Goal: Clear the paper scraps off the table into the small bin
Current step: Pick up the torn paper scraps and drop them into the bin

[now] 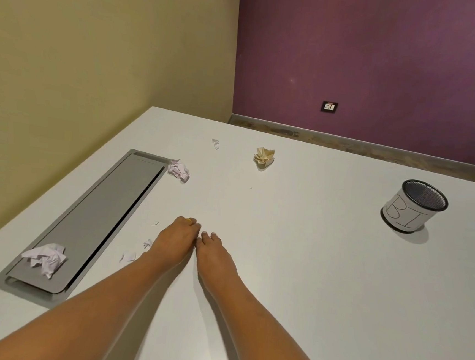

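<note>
Hands lie side by side out on the white table (pixel 308 272), both bare arms stretched forward. The left hand (pixel 175 242) is close against the right hand (pixel 214 254) near the knuckles. The left hand's fingers bend down toward the tabletop, with a gold ring (pixel 188 220) on one of them; I cannot tell whether they pinch anything. The right hand's fingers also bend down, pale nails showing (the tips are too small to read), and I cannot tell whether it grasps anything either.

The small bin (pixel 405 216), a black mesh cup wrapped in white paper with hand-drawn letters, stands upright well off to the right of the right hand and somewhat beyond it, apart from every scrap. Straight beyond the hands, a yellow paper ball (pixel 264 158) lies alone. Beyond and to the left of the left hand, a lilac paper ball (pixel 179 169) sits at the far corner of the grey hatch (pixel 92 218). Farther off still lies a far white scrap (pixel 216 143).

Just left of the left hand are three small pieces: a tiny scrap (pixel 155 223) level with the knuckles, a curled scrap (pixel 147 243) beside the wrist, and a flat scrap (pixel 128 257) beside the forearm. Well to the left and nearer the person than the hands, a crumpled lilac sheet (pixel 45 259) rests on the hatch's near end.
</note>
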`<state>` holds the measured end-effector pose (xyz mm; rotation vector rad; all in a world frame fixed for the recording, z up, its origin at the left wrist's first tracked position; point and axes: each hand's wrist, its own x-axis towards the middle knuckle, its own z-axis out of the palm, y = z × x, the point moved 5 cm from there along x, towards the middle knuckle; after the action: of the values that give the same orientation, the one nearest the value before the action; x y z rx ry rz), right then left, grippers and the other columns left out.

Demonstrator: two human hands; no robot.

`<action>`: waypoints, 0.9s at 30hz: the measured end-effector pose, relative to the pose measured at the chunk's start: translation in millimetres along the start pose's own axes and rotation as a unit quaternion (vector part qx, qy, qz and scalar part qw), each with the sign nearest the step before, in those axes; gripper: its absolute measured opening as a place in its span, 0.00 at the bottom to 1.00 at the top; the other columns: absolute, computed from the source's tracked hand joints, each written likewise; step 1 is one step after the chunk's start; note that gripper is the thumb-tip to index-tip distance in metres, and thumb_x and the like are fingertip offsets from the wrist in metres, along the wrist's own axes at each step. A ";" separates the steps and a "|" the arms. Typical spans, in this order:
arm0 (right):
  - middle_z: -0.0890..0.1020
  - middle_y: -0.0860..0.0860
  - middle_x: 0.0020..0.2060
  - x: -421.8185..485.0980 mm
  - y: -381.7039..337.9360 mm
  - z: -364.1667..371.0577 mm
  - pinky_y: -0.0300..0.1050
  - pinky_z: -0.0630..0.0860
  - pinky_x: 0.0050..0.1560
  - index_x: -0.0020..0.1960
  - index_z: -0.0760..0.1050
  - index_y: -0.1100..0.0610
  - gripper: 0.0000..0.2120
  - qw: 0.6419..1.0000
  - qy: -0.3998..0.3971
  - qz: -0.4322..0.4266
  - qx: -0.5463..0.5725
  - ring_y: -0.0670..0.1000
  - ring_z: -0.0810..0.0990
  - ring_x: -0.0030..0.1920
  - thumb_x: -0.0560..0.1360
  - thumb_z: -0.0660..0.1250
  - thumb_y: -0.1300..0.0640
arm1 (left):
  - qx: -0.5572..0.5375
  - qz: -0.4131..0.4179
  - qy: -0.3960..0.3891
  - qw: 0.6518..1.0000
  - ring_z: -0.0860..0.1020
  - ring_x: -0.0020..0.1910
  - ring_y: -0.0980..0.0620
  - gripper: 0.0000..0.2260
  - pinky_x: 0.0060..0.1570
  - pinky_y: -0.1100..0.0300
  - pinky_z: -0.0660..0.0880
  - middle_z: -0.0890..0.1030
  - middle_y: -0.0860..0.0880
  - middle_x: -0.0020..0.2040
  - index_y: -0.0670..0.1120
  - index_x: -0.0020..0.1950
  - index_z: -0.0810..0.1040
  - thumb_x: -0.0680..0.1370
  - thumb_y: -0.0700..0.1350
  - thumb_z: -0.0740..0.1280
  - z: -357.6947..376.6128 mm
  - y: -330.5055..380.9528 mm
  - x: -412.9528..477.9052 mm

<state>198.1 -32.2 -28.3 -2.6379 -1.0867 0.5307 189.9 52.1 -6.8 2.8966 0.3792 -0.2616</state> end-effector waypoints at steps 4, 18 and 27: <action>0.75 0.62 0.55 -10.2 0.8 -2.4 0.46 0.69 0.45 0.57 0.71 0.66 0.15 0.998 0.053 -0.030 -0.033 0.59 0.70 0.59 0.75 0.53 0.75 | -0.074 -0.021 0.022 0.997 0.74 0.56 0.39 0.10 0.55 0.48 0.71 0.77 0.36 0.53 0.34 0.51 0.76 0.78 0.33 0.56 1.8 -3.8 -3.6; 0.75 0.61 0.41 -45.2 42.7 -24.2 0.46 0.62 0.39 0.35 0.64 0.59 0.17 0.994 0.089 -0.043 -0.053 0.55 0.66 0.42 0.68 0.56 0.80 | -0.065 0.049 0.030 0.996 0.65 0.44 0.51 0.12 0.46 0.58 0.64 0.66 0.48 0.46 0.45 0.43 0.64 0.66 0.42 0.45 3.7 31.5 -3.9; 0.66 0.54 0.32 -84.6 164.7 -77.8 0.46 0.60 0.37 0.30 0.57 0.59 0.16 0.981 0.170 0.094 -0.024 0.53 0.66 0.41 0.68 0.57 0.76 | -0.061 0.121 0.064 0.989 0.76 0.52 0.42 0.11 0.50 0.56 0.74 0.77 0.42 0.56 0.36 0.53 0.77 0.76 0.31 0.58 -1.4 139.5 42.6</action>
<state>278.2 -213.4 4.5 -2.7524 -0.7618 0.0789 268.5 -69.4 11.3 2.8088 0.0570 -0.0133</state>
